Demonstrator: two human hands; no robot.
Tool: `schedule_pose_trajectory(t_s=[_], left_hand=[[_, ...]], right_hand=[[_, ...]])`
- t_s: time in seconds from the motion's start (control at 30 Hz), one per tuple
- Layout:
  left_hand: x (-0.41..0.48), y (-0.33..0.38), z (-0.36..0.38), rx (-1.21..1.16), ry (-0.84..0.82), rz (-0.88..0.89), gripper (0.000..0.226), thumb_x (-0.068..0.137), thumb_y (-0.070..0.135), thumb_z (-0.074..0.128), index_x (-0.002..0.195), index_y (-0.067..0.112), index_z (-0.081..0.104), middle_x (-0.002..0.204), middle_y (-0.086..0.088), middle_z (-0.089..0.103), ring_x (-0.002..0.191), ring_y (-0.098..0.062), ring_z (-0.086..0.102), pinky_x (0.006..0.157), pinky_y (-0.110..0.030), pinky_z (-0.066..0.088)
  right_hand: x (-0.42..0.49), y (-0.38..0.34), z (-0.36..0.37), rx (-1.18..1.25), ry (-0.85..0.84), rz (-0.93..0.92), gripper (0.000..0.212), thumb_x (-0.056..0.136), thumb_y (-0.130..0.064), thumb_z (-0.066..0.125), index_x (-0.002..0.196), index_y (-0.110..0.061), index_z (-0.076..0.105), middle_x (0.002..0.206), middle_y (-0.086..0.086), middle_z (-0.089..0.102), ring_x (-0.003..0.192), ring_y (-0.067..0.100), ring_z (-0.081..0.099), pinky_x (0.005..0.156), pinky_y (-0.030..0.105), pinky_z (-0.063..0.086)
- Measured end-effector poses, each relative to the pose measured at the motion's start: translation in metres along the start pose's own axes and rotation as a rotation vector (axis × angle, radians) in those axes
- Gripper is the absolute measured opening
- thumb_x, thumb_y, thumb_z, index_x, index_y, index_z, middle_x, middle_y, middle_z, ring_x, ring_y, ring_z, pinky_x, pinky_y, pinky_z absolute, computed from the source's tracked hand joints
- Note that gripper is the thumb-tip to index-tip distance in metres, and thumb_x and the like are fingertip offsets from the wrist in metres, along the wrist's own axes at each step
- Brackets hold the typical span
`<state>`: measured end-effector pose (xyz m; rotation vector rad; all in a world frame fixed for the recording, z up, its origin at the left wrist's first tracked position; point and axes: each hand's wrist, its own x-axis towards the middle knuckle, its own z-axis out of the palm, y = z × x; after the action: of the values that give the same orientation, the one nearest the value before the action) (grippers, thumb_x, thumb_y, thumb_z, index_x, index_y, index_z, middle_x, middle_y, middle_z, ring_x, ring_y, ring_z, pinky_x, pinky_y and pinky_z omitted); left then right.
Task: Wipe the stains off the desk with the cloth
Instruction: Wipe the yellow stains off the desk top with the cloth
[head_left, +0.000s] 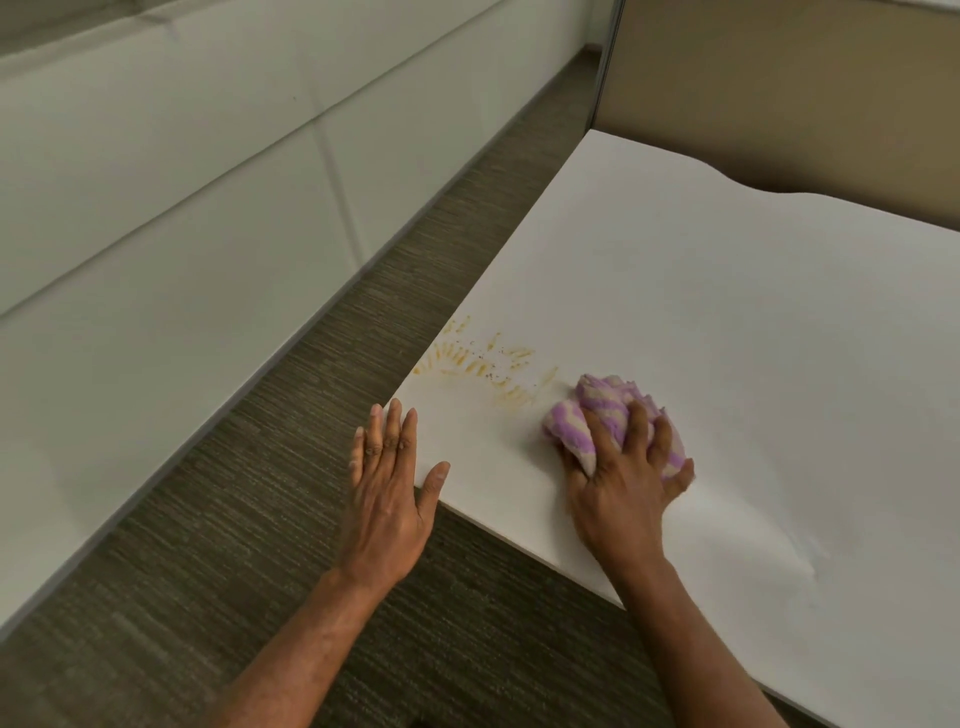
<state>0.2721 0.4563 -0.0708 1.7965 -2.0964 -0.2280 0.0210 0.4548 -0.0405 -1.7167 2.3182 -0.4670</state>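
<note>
Curled fingers of the right hand (626, 483) grip the bunched purple-and-cream cloth (597, 405) and hold it down on the white desk (727, 291), near its front edge. Grey carpet (291, 467) runs alongside the desk. The left hand (387, 488) lies flat with straight fingers at the desk's corner. Yellowish stains (483, 364) streak the surface just left of the cloth.

Soft, even indoor light with faint shadows. The smooth white tabletop (727, 312) is bright, nearly washed out; the grey-brown striped carpet floor (260, 519) looks dim. Wide-angle distortion bows straight edges toward the borders. Detail is slightly soft.
</note>
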Motion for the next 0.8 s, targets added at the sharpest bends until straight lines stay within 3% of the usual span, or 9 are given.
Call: schedule_pose_trajectory(t_s=[0.2, 0.47, 0.67, 0.8], left_hand=[[0.001, -0.002, -0.002, -0.01, 0.012, 0.027, 0.074, 0.107, 0.058, 0.02, 0.164, 0.013, 0.01, 0.173, -0.008, 0.004, 0.161, -0.02, -0.008, 0.13, -0.04, -0.006], [0.0, -0.001, -0.003, -0.04, 0.017, 0.024, 0.074, 0.107, 0.059, 0.02, 0.164, 0.012, 0.01, 0.174, -0.006, 0.002, 0.161, -0.021, -0.007, 0.13, -0.037, -0.007], [0.002, -0.003, -0.001, -0.057, 0.028, 0.005, 0.073, 0.107, 0.057, 0.021, 0.165, 0.014, 0.01, 0.174, -0.005, 0.003, 0.161, -0.023, -0.005, 0.13, -0.038, -0.005], [0.006, -0.006, -0.002, -0.065, 0.034, -0.015, 0.073, 0.107, 0.059, 0.021, 0.165, 0.017, 0.007, 0.174, -0.005, 0.003, 0.161, -0.022, -0.005, 0.129, -0.032, -0.01]], right_hand=[[0.047, -0.031, 0.006, 0.001, -0.037, -0.028, 0.065, 0.095, -0.044, 0.052, 0.155, -0.045, 0.027, 0.168, 0.008, 0.01, 0.155, 0.036, -0.005, 0.116, 0.072, 0.0], [0.041, -0.066, 0.016, -0.027, -0.13, -0.263, 0.063, 0.097, -0.053, 0.038, 0.156, -0.043, 0.022, 0.17, 0.006, 0.008, 0.156, 0.034, -0.009, 0.118, 0.07, -0.003], [-0.005, -0.058, 0.01, -0.048, -0.129, -0.409, 0.064, 0.094, -0.054, 0.033, 0.157, -0.047, 0.02, 0.167, 0.003, 0.019, 0.156, 0.033, 0.006, 0.119, 0.066, 0.01], [-0.025, -0.028, 0.003, -0.087, -0.09, -0.363, 0.063, 0.091, -0.048, 0.042, 0.154, -0.046, 0.031, 0.164, 0.002, 0.027, 0.154, 0.03, 0.013, 0.118, 0.065, 0.014]])
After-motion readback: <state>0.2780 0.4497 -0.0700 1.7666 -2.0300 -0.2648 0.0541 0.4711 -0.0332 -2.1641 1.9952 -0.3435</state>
